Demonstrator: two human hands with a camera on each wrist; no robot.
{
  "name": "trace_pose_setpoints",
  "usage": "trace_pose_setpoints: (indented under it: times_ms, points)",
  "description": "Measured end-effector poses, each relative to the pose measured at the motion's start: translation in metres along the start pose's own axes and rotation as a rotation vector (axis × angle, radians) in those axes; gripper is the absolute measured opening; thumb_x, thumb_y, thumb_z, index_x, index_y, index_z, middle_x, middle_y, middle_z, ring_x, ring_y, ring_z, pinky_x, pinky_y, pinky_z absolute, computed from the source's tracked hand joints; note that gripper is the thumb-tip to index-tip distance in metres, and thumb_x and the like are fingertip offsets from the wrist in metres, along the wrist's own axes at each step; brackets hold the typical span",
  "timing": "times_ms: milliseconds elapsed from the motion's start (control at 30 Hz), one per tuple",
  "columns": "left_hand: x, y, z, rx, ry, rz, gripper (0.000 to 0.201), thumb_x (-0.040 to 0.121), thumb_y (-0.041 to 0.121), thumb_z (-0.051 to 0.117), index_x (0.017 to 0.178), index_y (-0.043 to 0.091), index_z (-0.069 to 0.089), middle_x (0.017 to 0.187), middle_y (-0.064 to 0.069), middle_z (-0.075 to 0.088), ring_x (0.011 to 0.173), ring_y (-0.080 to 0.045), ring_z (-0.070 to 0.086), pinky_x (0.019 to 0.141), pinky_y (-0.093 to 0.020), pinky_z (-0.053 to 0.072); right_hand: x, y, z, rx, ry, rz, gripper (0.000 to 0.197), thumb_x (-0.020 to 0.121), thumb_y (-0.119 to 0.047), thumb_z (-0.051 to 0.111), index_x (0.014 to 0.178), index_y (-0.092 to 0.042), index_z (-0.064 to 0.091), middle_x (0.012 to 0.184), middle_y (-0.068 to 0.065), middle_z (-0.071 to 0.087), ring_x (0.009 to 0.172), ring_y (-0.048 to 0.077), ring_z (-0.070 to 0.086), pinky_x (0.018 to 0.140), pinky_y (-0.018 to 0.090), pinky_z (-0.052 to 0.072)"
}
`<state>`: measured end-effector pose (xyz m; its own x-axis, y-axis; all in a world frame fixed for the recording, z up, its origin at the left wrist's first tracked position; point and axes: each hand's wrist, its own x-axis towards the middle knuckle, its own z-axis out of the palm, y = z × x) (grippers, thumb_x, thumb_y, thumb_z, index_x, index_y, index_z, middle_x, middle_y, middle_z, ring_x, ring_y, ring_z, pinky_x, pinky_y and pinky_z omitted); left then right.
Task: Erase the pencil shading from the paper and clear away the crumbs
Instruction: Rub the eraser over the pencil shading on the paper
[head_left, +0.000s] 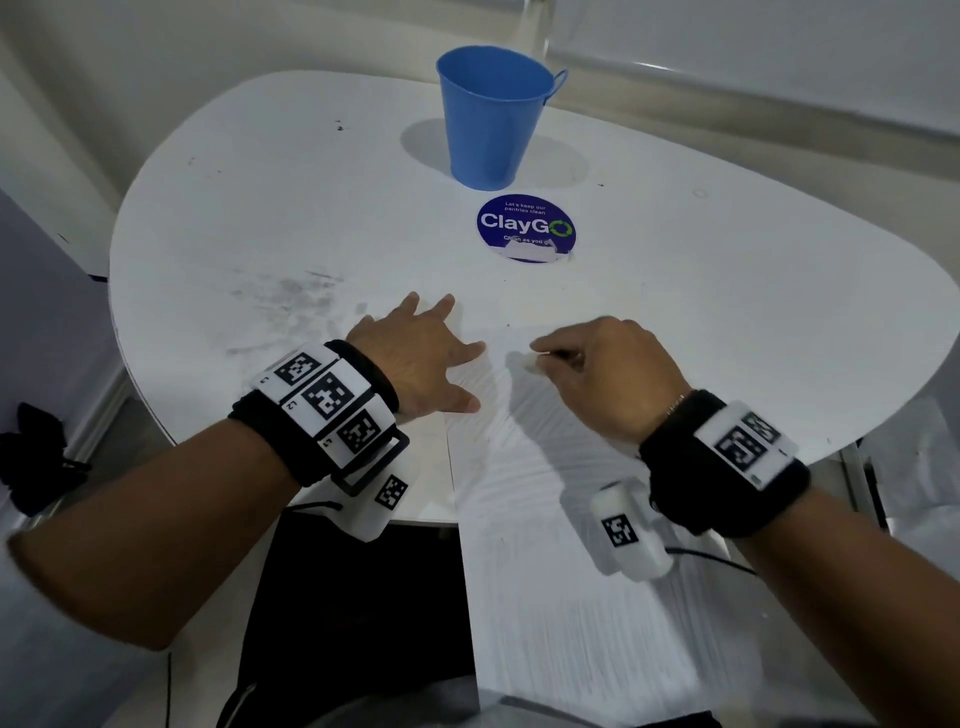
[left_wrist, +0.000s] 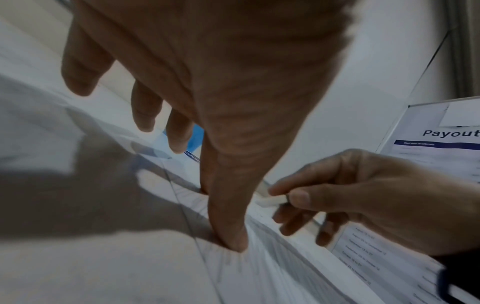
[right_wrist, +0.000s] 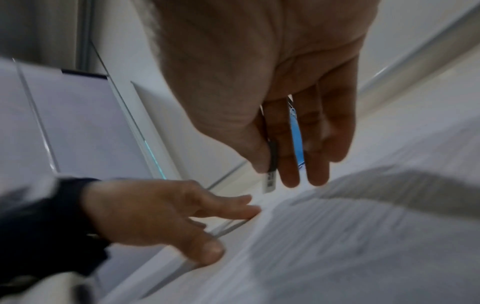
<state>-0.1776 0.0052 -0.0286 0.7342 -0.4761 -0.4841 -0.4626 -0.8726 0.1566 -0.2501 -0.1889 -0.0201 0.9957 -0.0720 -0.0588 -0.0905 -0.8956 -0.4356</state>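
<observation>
Your fingers on the left hand are spread out flat, and they press down on the left edge of the paper. Your right hand is just to the right of it, over the top part of the paper. Its thumb and first finger pinch a small white eraser, and the other fingers hang loose under it. The eraser's tip is right by the paper, but you cannot tell if it touches. The paper lies on the white table and sticks out over the near edge. Faint gray pencil lines run across the paper. Past the paper sits a round blue sticker, and past that stands a blue cup.
</observation>
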Motion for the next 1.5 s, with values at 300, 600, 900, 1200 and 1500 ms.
trace_pose_setpoints:
  times_ms: [300, 600, 900, 1200, 1500]
  points:
    - [0.001, 0.002, 0.000, 0.057, 0.025, -0.069, 0.084, 0.083, 0.078, 0.056, 0.155, 0.051, 0.023, 0.170, 0.003, -0.007, 0.156, -0.028, -0.007, 0.121, -0.061, 0.017, 0.030, 0.002, 0.006, -0.083, -0.018, 0.080, 0.020, 0.095, -0.027, 0.058, 0.103, -0.026, 0.076, 0.106, -0.007, 0.074, 0.098, 0.022, 0.065, 0.086, 0.035, 0.053]
    - [-0.002, 0.001, 0.000, 0.077, -0.017, -0.027, 0.083, 0.085, 0.078, 0.053, 0.155, 0.052, 0.017, 0.169, 0.005, -0.011, 0.156, -0.028, -0.007, 0.118, -0.064, 0.022, 0.032, -0.002, 0.008, -0.021, -0.091, 0.059, 0.017, 0.092, -0.029, 0.061, 0.098, -0.026, 0.077, 0.098, -0.009, 0.074, 0.091, 0.018, 0.066, 0.084, 0.034, 0.054]
    - [-0.005, 0.026, 0.012, 0.056, -0.056, 0.101, 0.083, 0.087, 0.076, 0.053, 0.155, 0.053, 0.012, 0.168, 0.008, -0.017, 0.155, -0.026, -0.013, 0.121, -0.064, 0.012, -0.013, 0.031, 0.021, 0.247, -0.007, 0.151, 0.020, 0.090, -0.025, 0.061, 0.102, -0.026, 0.077, 0.079, -0.014, 0.071, 0.073, 0.004, 0.063, 0.071, 0.024, 0.051]
    - [-0.009, 0.031, 0.018, 0.038, -0.004, 0.038, 0.090, 0.082, 0.084, 0.048, 0.157, 0.050, 0.011, 0.168, 0.007, -0.017, 0.155, -0.022, -0.013, 0.123, -0.058, 0.010, -0.021, 0.038, 0.026, 0.195, 0.077, 0.094, 0.014, 0.092, -0.027, 0.062, 0.100, -0.029, 0.074, 0.067, -0.017, 0.063, 0.063, 0.001, 0.058, 0.061, 0.016, 0.041]
    - [-0.010, 0.026, 0.012, 0.004, -0.064, -0.004, 0.095, 0.076, 0.082, 0.059, 0.153, 0.058, 0.010, 0.167, 0.012, -0.016, 0.155, -0.020, -0.013, 0.122, -0.057, 0.012, -0.021, 0.044, 0.018, 0.146, 0.103, 0.077, 0.018, 0.094, -0.029, 0.060, 0.102, -0.029, 0.076, 0.082, -0.009, 0.073, 0.075, 0.016, 0.066, 0.070, 0.034, 0.055]
